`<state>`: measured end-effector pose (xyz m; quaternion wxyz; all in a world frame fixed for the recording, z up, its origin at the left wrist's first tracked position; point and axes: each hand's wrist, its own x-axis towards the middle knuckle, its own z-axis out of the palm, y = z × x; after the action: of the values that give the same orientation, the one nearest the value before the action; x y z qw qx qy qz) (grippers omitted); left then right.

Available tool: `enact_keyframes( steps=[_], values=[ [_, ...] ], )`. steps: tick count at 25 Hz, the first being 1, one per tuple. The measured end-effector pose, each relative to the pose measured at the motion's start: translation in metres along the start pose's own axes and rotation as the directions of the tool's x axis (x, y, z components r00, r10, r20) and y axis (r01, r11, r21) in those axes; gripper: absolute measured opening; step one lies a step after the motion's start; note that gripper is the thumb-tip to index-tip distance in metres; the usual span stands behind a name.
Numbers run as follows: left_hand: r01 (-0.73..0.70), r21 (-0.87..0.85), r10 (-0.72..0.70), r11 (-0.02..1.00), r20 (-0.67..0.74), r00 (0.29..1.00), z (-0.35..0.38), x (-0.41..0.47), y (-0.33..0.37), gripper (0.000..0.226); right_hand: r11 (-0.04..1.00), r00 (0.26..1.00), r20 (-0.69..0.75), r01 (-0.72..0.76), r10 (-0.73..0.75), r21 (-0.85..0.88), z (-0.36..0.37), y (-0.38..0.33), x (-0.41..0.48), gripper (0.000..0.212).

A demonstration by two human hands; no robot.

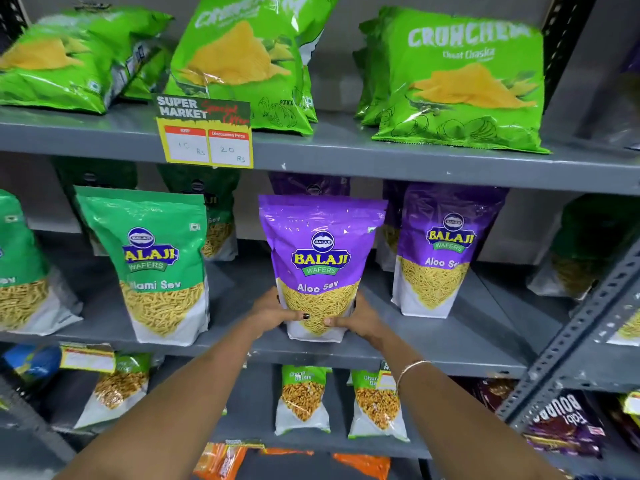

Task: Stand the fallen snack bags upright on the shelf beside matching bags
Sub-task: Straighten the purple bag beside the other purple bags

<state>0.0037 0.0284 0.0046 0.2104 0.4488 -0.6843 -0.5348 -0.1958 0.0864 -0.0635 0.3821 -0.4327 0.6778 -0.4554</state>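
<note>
A purple Aloo Sev bag [320, 251] stands upright near the front edge of the middle shelf [433, 355]. My left hand [273, 311] grips its lower left side and my right hand [356, 317] grips its lower right side, thumbs on the front. To its right stands a matching purple Aloo Sev bag [446, 251], with more purple bags behind both. A green Nylon Sev bag [156, 265] stands to the left, apart from the held bag.
Bright green chips bags [460, 81] fill the top shelf, one lying flat at the far left [69, 60]. A yellow price tag [207, 133] hangs from the top shelf edge. Small snack bags [303, 400] stand on the lower shelf. A slotted metal upright [588, 327] rises at right.
</note>
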Motion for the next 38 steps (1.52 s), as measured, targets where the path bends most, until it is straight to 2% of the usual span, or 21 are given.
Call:
enact_keyframes(
  steps=[1,4,6,11,14,15,16,17,18,19,20,22,24,27,29,31,33,35,37,38],
  values=[
    [-0.005,0.008,0.005,1.0,0.003,1.0,-0.001,-0.005,0.0,0.058,0.999,1.0,-0.004,-0.006,0.006,-0.033,0.001,-0.011,-0.014,0.116],
    [-0.007,0.052,0.008,0.999,-0.02,1.0,-0.003,-0.015,-0.004,0.057,0.998,1.0,-0.018,-0.025,0.024,-0.063,0.007,-0.039,-0.045,0.079],
    [-0.002,0.102,0.006,0.995,-0.032,0.999,-0.003,-0.02,-0.005,0.058,0.998,1.0,-0.011,-0.011,0.011,-0.058,0.009,-0.042,-0.052,0.073],
    [0.018,0.161,-0.011,0.987,-0.041,0.999,-0.003,-0.021,-0.007,0.061,0.998,1.0,0.006,-0.013,0.014,-0.056,0.011,-0.033,-0.046,0.1],
    [0.05,0.18,-0.079,0.982,0.158,0.984,-0.009,-0.018,-0.007,0.071,0.998,0.999,0.003,-0.04,0.04,-0.048,0.01,-0.022,-0.037,0.12],
    [0.12,0.268,-0.183,0.956,0.228,0.956,-0.01,-0.019,-0.003,0.073,0.997,0.999,0.001,-0.055,0.055,-0.053,0.009,-0.026,-0.042,0.122],
    [0.216,0.409,-0.335,0.887,0.245,0.91,-0.011,-0.017,0.002,0.072,0.994,0.997,-0.009,-0.08,0.079,-0.069,0.007,-0.03,-0.048,0.119],
    [0.294,0.566,-0.485,0.77,0.221,0.846,-0.012,-0.017,0.008,0.069,0.989,0.993,-0.027,-0.114,0.112,-0.095,0.006,-0.04,-0.059,0.114],
    [0.293,0.704,-0.587,0.646,0.213,0.781,-0.011,-0.015,0.015,0.06,0.981,0.989,-0.06,-0.144,0.137,-0.13,0.002,-0.041,-0.063,0.108],
    [0.254,0.783,-0.652,0.567,0.238,0.72,-0.007,-0.015,0.026,0.051,0.974,0.985,-0.1,-0.154,0.139,-0.167,-0.005,-0.039,-0.066,0.104],
    [0.212,0.822,-0.683,0.528,0.263,0.681,0.002,-0.011,0.035,0.047,0.969,0.98,-0.147,-0.159,0.132,-0.189,-0.014,-0.036,-0.069,0.1],
    [0.166,0.828,-0.703,0.536,0.329,0.631,0.026,-0.01,0.051,0.046,0.961,0.96,-0.252,-0.176,0.12,-0.214,-0.037,-0.027,-0.071,0.093],
    [0.138,0.765,-0.642,0.629,0.412,0.646,0.057,-0.005,0.06,0.043,0.939,0.931,-0.347,-0.217,0.116,-0.268,-0.066,-0.019,-0.072,0.089],
    [0.115,0.617,-0.498,0.779,0.495,0.712,0.105,0.008,0.07,0.038,0.909,0.877,-0.475,-0.254,0.072,-0.33,-0.118,-0.006,-0.071,0.082],
    [0.14,0.523,-0.422,0.841,0.471,0.775,0.139,0.025,0.075,0.051,0.914,0.839,-0.541,-0.263,0.058,-0.31,-0.159,0.008,-0.064,0.086],
    [0.168,0.402,-0.327,0.9,0.37,0.869,0.168,0.04,0.08,0.068,0.934,0.843,-0.531,-0.251,0.084,-0.252,-0.193,0.023,-0.053,0.094],
    [0.13,0.296,-0.188,0.946,0.175,0.966,0.194,0.06,0.079,0.084,0.963,0.882,-0.457,-0.21,0.113,-0.168,-0.219,0.038,-0.038,0.097],
    [0.069,0.185,-0.071,0.98,0.001,0.997,0.209,0.077,0.074,0.091,0.982,0.922,-0.369,-0.161,0.116,-0.093,-0.233,0.046,-0.025,0.095],
    [0.044,0.014,-0.043,0.999,-0.067,0.997,0.218,0.093,0.066,0.092,0.991,0.954,-0.276,-0.13,0.12,-0.017,-0.238,0.05,-0.011,0.096],
    [0.036,-0.067,-0.041,0.997,-0.076,0.996,0.221,0.099,0.062,0.082,0.993,0.969,-0.22,-0.113,0.115,0.022,-0.239,0.05,-0.004,0.094]
  ],
)
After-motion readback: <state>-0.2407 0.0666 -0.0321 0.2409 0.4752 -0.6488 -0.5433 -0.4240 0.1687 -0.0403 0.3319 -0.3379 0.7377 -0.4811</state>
